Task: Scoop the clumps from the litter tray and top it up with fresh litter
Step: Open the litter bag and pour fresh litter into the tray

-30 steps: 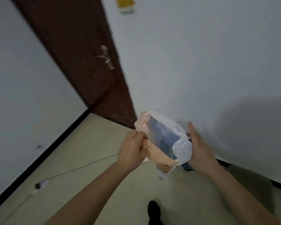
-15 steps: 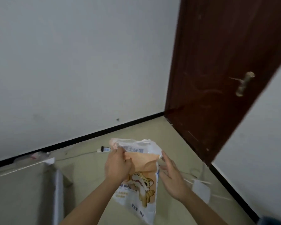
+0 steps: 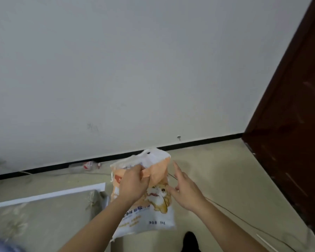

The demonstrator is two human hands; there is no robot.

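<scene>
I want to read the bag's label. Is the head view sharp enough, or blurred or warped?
Head view: bag slightly motion-blurred, small print unreadable, cat picture clear enough; door edge leans steeply, likely wide-angle skew; light soft and even, no glare.

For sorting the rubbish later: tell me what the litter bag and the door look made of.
The litter bag: soft printed plastic, perhaps woven, faintly glossy; it crumples where the left hand grips its top. The door: dark brown wood or veneer, it seems, with a dull sheen and pale scuffs.
</scene>
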